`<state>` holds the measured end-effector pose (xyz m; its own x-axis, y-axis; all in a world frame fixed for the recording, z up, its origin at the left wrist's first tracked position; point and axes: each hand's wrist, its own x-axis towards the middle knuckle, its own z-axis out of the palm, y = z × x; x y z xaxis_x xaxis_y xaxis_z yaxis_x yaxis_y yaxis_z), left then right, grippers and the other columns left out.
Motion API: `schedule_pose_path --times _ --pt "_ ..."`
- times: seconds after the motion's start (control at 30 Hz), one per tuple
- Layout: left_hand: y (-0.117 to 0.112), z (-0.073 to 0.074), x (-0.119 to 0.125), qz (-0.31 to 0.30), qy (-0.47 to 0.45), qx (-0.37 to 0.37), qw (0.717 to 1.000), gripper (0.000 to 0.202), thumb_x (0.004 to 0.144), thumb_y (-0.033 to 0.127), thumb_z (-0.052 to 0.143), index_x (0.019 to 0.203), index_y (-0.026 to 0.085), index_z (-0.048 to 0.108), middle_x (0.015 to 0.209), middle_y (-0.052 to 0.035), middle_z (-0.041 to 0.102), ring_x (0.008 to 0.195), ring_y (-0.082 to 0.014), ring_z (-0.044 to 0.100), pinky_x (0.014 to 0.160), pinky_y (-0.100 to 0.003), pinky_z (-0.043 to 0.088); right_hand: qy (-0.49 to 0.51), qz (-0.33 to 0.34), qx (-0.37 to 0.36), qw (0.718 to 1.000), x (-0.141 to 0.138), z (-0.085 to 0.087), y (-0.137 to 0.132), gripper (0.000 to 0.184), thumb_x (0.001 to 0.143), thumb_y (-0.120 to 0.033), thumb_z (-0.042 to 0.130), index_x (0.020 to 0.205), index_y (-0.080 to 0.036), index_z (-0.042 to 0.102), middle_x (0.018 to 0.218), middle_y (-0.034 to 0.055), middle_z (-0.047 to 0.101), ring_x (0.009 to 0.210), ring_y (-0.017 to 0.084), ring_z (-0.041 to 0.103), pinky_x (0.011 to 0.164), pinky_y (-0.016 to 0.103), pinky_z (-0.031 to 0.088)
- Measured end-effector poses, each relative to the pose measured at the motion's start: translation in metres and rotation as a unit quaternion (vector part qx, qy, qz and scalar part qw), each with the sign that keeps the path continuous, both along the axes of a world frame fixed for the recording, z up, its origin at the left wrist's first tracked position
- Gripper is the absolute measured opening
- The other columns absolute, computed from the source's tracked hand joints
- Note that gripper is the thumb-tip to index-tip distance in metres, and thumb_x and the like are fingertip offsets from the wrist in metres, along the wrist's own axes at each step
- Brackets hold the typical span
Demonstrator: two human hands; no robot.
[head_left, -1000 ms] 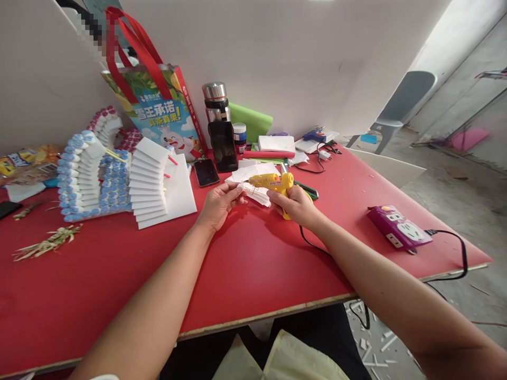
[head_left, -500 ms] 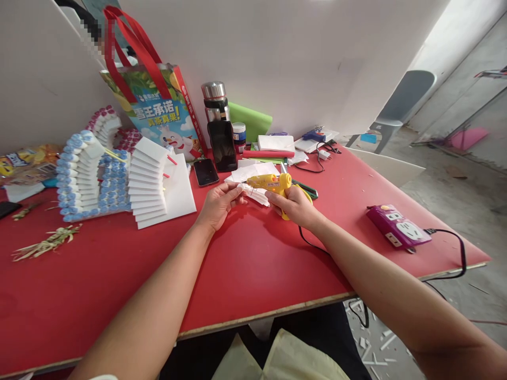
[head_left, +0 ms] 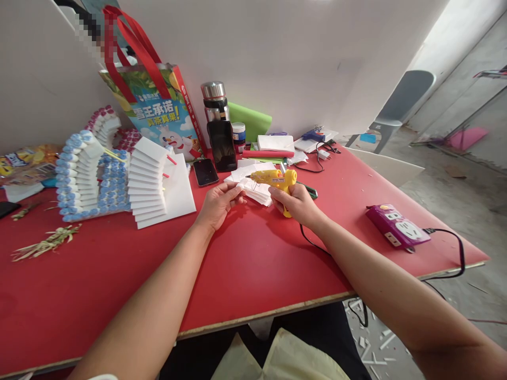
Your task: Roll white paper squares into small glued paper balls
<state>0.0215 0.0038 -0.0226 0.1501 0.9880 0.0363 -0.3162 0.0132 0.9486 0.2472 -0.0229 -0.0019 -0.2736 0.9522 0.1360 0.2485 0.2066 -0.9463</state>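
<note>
My right hand [head_left: 297, 202] is closed round the handle of a yellow hot glue gun [head_left: 273, 180], whose nozzle points left. Its black cord runs down from the handle over the table. Just left of the nozzle, my left hand [head_left: 222, 203] pinches a small white piece [head_left: 241, 187] between thumb and fingers; its exact kind is too small to make out. Beneath and behind the glue gun lies a pile of white paper pieces [head_left: 257, 196]. A green-and-black tool [head_left: 308, 189], partly hidden, rests behind my right hand.
On the red table [head_left: 253, 264] stand white stepped panels [head_left: 148, 184] and a blue-and-white stacked craft piece [head_left: 81, 179]. Behind are a shopping bag [head_left: 162, 113], a steel flask [head_left: 215, 100] and two phones. A purple power socket [head_left: 398, 227] sits at the right.
My right hand has drawn the glue gun slightly to the right, so its nozzle is farther from my left fingers. My left hand has hardly moved.
</note>
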Motion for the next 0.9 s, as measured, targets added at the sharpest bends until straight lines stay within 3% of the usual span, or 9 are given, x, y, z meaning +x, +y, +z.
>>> schedule_pose_path --times 0.37,0.9 --pt "0.0017 -0.0004 -0.0004 -0.003 0.000 0.000 1.000 0.032 0.070 0.031 0.085 0.091 0.011 0.072 0.082 -0.0064 0.071 0.062 -0.0087 0.061 0.072 -0.027 0.054 -0.030 0.002 -0.028 0.999 -0.0007 0.0026 -0.0016 0.061 0.088 -0.064 0.055 0.049 -0.018 0.044 0.045 -0.0011 0.045 0.044 0.008 0.039 0.047 0.027 0.031" --pt "0.0010 -0.0005 -0.0009 -0.009 0.000 0.001 1.000 0.029 0.071 0.030 0.084 0.091 0.012 0.072 0.080 -0.0060 0.071 0.062 -0.0096 0.061 0.072 -0.028 0.054 -0.018 -0.011 -0.028 0.999 0.0001 0.0001 0.0008 0.058 0.090 -0.060 0.054 0.050 -0.018 0.047 0.046 -0.0010 0.047 0.045 0.008 0.040 0.047 0.026 0.030"
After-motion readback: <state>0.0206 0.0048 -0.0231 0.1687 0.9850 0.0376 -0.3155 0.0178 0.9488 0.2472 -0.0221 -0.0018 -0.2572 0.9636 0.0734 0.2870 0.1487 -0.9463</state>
